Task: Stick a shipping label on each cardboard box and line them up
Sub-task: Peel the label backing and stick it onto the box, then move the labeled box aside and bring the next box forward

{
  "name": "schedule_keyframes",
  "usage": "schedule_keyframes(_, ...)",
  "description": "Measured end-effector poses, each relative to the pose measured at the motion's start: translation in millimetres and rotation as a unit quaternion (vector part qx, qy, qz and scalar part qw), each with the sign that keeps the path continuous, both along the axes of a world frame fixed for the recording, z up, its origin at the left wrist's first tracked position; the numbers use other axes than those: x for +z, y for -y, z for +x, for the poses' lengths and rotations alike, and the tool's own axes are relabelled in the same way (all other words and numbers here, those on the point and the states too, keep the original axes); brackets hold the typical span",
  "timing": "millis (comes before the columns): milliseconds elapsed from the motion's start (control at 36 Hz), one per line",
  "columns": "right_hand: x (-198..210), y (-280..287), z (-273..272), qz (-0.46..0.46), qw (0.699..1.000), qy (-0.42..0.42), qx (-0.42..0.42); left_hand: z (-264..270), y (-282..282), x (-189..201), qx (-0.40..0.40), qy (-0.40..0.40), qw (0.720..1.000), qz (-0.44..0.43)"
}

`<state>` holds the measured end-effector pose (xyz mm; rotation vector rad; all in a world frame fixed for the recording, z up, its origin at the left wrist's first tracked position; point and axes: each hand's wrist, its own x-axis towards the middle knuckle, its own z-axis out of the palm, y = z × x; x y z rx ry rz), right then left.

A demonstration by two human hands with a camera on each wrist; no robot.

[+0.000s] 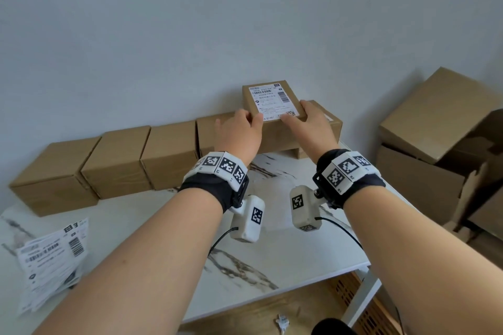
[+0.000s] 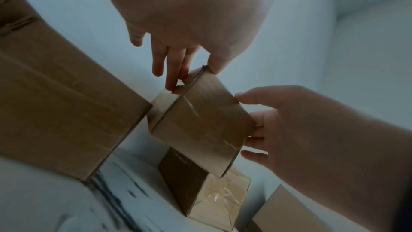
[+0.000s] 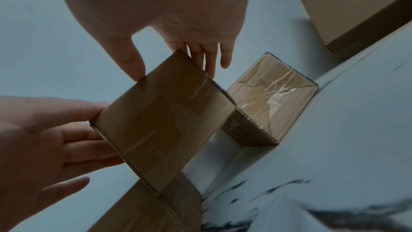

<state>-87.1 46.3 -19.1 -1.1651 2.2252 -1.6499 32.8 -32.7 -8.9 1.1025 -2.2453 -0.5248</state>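
Both hands held one small cardboard box (image 1: 273, 102) up in the air, far across the tabletop (image 1: 285, 239) by the wall. The left hand (image 1: 239, 133) gripped its left side, fingers on the side and thumb on the near face. The right hand (image 1: 307, 124) gripped its right side the same way. A white shipping label (image 1: 272, 99) was stuck on the top of the box. Under it, another box (image 1: 330, 124) sat at the right end of a row of boxes (image 1: 117, 156) along the wall. A pile of loose labels (image 1: 49, 258) lay on the near left of the tabletop. Bigger boxes (image 1: 435, 122) were stacked off to the right.
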Motion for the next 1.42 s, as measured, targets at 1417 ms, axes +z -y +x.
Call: schedule_keyframes(1417, 1.3, 32.0, 42.2, 0.141, 0.988, -0.007, 0.060, 57.2, 39.8, -42.6, -0.009, 0.140, 0.981, -0.137)
